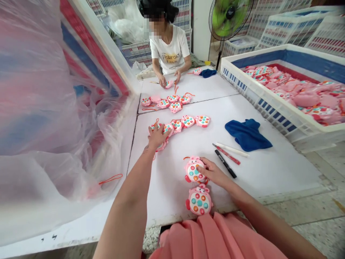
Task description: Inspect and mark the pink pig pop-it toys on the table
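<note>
Stretched out to the far left, my left hand (157, 136) rests with spread fingers over a group of pink animal-shaped button toys (168, 129); its fingertips touch them, and it partly covers some. Close to me, my right hand (212, 172) grips the right edge of another pink button toy (193, 170), its thumb on the face near the coloured buttons. An orange cord loop shows at that toy's upper left. Just below it, at the table's front edge, lies a similar pink toy (199, 200), face up. More toys (188, 121) continue in a row rightward from my left hand.
A black marker (225, 164), a red pen (228, 154), a white stick (233, 149) and a blue cloth (247, 134) lie right. A crate (269, 108) of pink toys stands beyond. Opposite, a person (169, 54) handles a toy. Plastic sheeting (54, 144) hangs left.
</note>
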### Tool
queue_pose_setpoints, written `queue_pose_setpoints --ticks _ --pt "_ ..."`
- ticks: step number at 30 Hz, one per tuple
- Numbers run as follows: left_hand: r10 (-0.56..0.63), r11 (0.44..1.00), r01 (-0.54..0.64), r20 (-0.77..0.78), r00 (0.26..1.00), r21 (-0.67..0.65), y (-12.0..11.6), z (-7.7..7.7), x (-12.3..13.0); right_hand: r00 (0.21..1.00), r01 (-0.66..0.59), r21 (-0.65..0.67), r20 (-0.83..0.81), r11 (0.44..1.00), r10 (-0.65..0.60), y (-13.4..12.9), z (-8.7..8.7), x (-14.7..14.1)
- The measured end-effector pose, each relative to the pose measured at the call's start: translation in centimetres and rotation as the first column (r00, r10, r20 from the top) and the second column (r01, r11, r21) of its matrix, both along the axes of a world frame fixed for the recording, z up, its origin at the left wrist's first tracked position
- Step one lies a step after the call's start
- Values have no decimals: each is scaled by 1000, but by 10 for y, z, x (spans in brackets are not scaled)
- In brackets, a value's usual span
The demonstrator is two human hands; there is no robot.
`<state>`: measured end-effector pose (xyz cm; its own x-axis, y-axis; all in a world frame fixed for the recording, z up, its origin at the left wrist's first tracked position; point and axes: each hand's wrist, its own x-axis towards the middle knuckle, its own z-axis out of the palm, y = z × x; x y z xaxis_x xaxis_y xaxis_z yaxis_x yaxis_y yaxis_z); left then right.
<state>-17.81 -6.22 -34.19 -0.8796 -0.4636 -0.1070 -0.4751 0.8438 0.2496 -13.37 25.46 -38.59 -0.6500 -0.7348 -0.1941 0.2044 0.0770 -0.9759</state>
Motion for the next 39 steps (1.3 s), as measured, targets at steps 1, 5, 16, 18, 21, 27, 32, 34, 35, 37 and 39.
queue_pose_setpoints --ticks 1,5,16,18,21,27,32,34,35,37,39 --pt "-16 1000 16 16 1000 6 4 -4 3 999 36 29 39 999 -37 4 1 -5" --pt "-93 995 92 16 996 25 28 -14 30 928 354 72 97 933 -360 29 13 -58" --pt "-234 972 234 -20 972 14 76 -13 72 508 821 -295 -16 489 -861 118 72 -234" --pt "-241 970 242 -23 970 15 77 -12 72 593 758 -236 -141 608 -793 95 60 -229" --pt "-244 970 244 -22 970 15 76 -12 72 726 639 -98 -253 763 -640 39 37 -215" --pt "-244 970 244 -15 970 15 76 -12 72 753 452 499 -658 739 -17 -45 12 -205" --pt "-243 970 244 -32 970 17 77 -10 73 735 425 532 -675 733 64 -52 0 -187" --pt "-245 969 246 -41 969 31 77 -10 74 727 375 505 -681 778 91 -44 0 -173" --pt "-246 968 248 -47 968 41 77 -10 74 728 337 489 -677 804 107 -39 2 -165" --pt "-253 964 257 -65 965 69 76 -12 73 742 256 451 -659 855 126 -27 8 -145" --pt "-262 957 271 -92 961 108 74 -12 72 759 190 404 -639 895 128 -17 14 -119"
